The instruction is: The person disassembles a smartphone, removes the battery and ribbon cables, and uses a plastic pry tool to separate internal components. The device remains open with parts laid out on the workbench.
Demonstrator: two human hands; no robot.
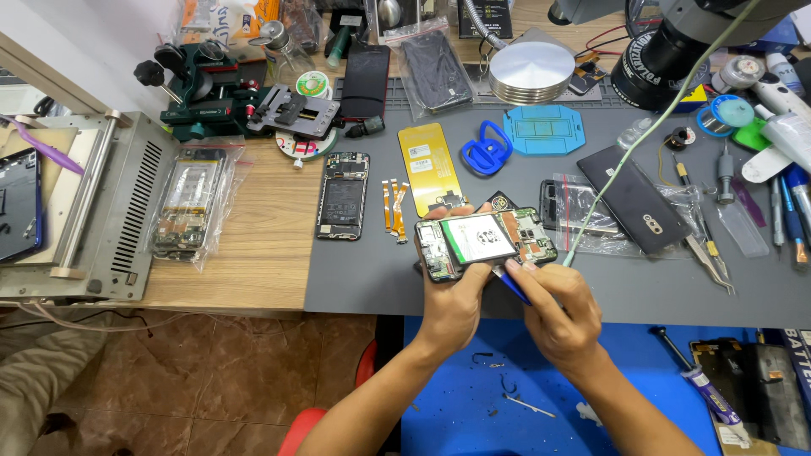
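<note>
We hold the opened phone (487, 244), back cover off and battery exposed, above the grey mat (372, 279) at the counter's near edge. Our left hand (454, 308) grips it from below; our right hand (557, 317) is clenched around a blue pry tool (512, 285) whose tip meets the phone's lower edge. A green cable (625, 160) passes just right of the phone. Behind it lie a yellow panel (432, 166), orange flex cables (394, 207), a second opened phone (343, 195), a blue suction cup (485, 149) and a dark back cover (631, 198).
</note>
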